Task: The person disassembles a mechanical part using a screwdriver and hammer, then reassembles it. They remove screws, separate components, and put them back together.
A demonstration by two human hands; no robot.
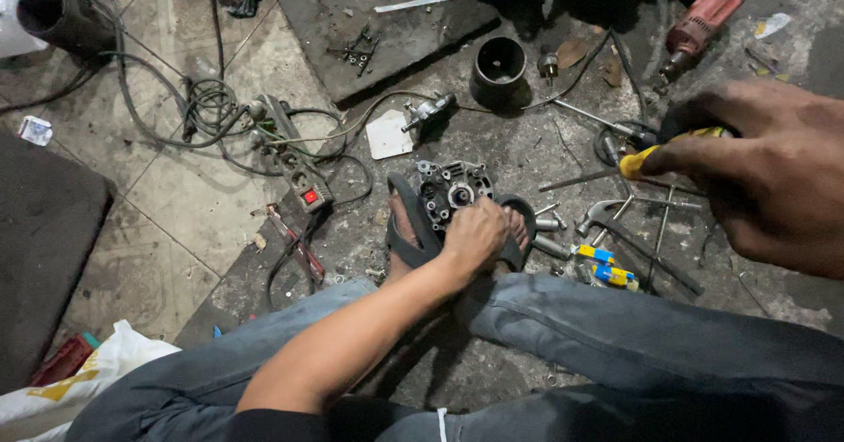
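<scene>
The person sits on the floor [176, 196] with legs in grey trousers drawn in, and between the sandalled feet lies a dark metal housing [453, 191], round and ribbed, with a hub at its middle, resting flat on the stained concrete near the centre of the scene. The left hand [475, 235] reaches down over its near right edge, its grip closed on the rim so that the casting is pinned between the feet. The right hand [765, 165], raised close to the camera at the right, has its grip wrapped narrowly around a yellow-handled tool [637, 160], whose working end is hidden or too blurred to tell, so it may be a screwdriver. Judging from this, the step in hand is steadying the part while the tool is brought across to it; the next move seems to call for carrying the tip leftward and down to a fastener on the face, keeping the left hand firm and its fingers away from the tip. To the right of the housing lie a hammer [607, 216], loose bolts and blue-and-yellow bits [602, 264]; far off stand a dark cylinder [498, 68] and a red drill [699, 20], with a power strip [303, 187] and tangled cables to the left.
</scene>
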